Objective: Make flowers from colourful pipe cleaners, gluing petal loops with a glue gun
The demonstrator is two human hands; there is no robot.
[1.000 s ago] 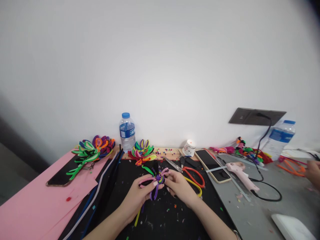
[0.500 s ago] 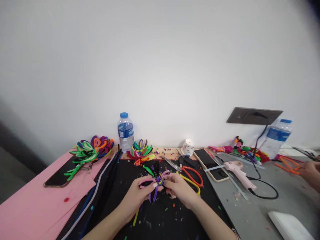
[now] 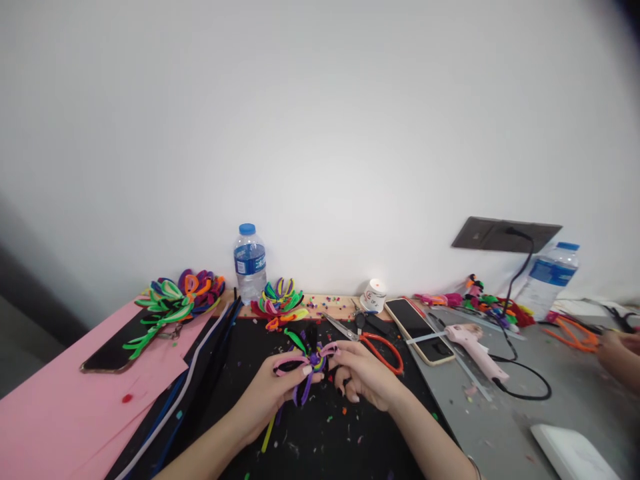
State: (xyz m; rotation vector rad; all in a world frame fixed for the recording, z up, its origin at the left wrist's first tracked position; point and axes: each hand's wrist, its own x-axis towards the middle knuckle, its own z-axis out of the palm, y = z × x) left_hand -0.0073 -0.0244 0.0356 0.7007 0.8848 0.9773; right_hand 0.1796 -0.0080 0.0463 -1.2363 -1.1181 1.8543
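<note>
Between my hands, over the black mat (image 3: 310,440), is a small flower of bent pipe cleaners (image 3: 315,361), with pink, purple, black and green loops around a purple and yellow middle. My left hand (image 3: 280,383) pinches it from the left, thumb on top near the pink and purple loops. A yellow stem hangs below that hand. With thumb and forefinger, my right hand (image 3: 363,373) grips the pink loop on the right side, its other fingers curled loosely lower down. Just beyond my right hand lie scissors with red handles (image 3: 383,350).
At the back stand a water bottle (image 3: 250,263), a finished pipe-cleaner flower (image 3: 280,300) and a paper cup (image 3: 373,295). Phones (image 3: 420,330), a pink glue gun (image 3: 475,347) and its cable lie rightward. Another person's hand (image 3: 617,353) works near orange-handled scissors (image 3: 573,333).
My right hand's lower fingers have spread from the flower, while thumb and forefinger stay on the pink loop. The yellow strip beside the scissors no longer shows. The view has shifted slightly.
</note>
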